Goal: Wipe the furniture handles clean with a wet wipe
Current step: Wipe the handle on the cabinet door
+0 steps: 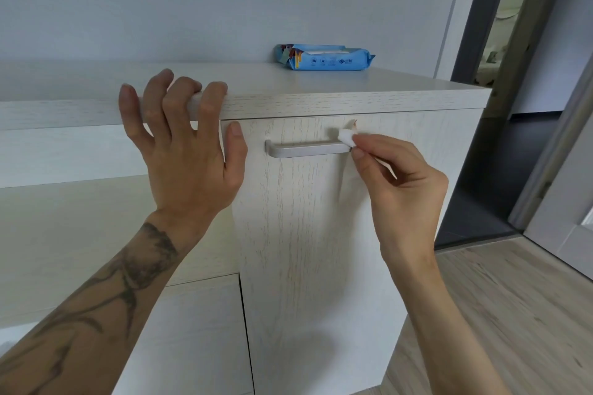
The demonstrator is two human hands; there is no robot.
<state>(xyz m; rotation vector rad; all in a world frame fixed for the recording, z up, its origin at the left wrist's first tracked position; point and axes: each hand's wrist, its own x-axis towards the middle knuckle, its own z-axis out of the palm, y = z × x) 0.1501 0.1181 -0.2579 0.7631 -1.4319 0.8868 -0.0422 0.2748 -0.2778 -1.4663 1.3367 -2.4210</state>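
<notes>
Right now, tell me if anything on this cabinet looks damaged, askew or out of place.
Only a small orange-brown mark on the door, just above the wipe pinched by the right hand. Chip or stain, I cannot tell. The handle sits level.
</notes>
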